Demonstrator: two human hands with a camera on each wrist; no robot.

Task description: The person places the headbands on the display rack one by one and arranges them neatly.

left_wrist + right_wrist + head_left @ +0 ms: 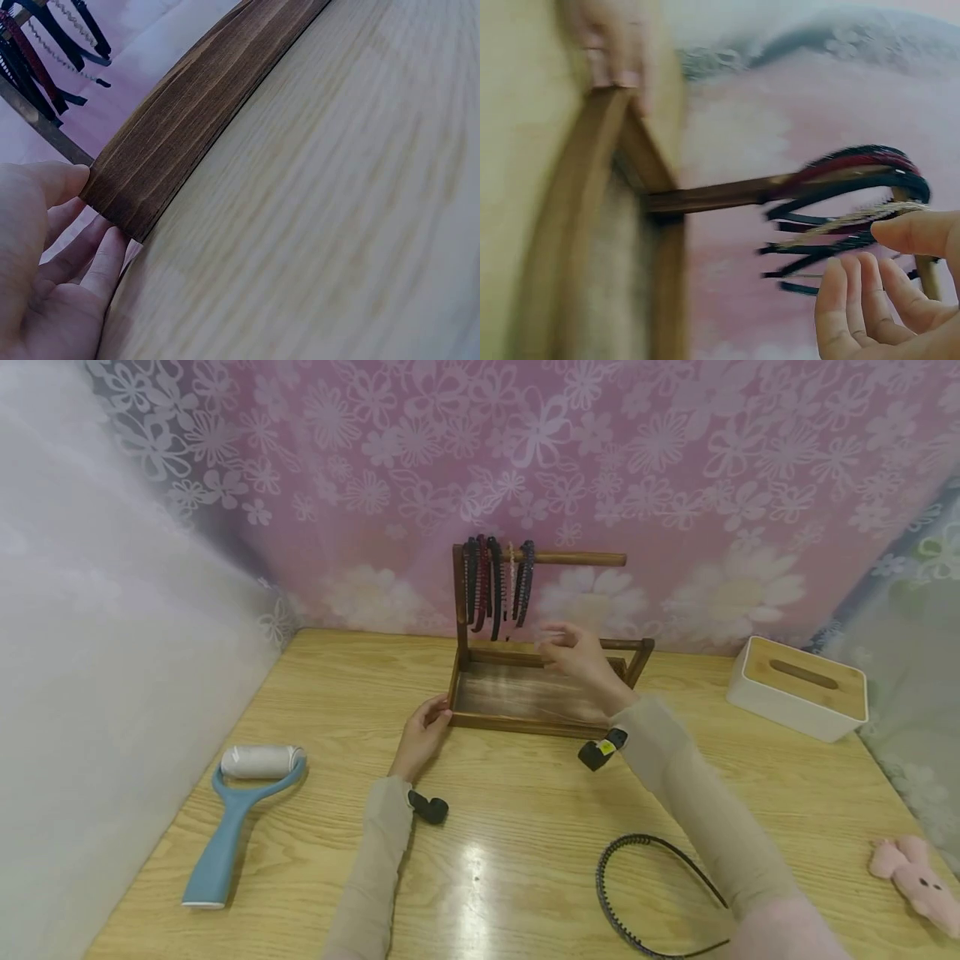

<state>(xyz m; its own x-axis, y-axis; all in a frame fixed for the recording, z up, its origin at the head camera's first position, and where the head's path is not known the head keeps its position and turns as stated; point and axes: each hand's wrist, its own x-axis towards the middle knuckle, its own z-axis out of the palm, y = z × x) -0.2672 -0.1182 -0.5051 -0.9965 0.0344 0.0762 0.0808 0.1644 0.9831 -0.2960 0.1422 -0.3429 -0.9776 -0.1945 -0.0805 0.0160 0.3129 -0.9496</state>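
A dark wooden stand (525,724) has a shallow tray at its base and a rod above. Several headbands (495,589), mostly dark, with one red and one pale, hang side by side on the left part of the rod. My left hand (422,741) holds the tray's front left corner, thumb on one side and fingers on the other, as the left wrist view confirms. Over the tray, just right of the hanging headbands, my right hand (579,656) is raised with fingers loosely bent. Nothing shows between its thumb and fingers (866,300).
A black toothed headband (602,881) lies near the front, partly hidden by my right sleeve. At left is a blue-handled lint roller (225,839). A white tissue box (783,706) with a wooden lid stands at right, and a pink plush toy (917,881) lies at the right edge.
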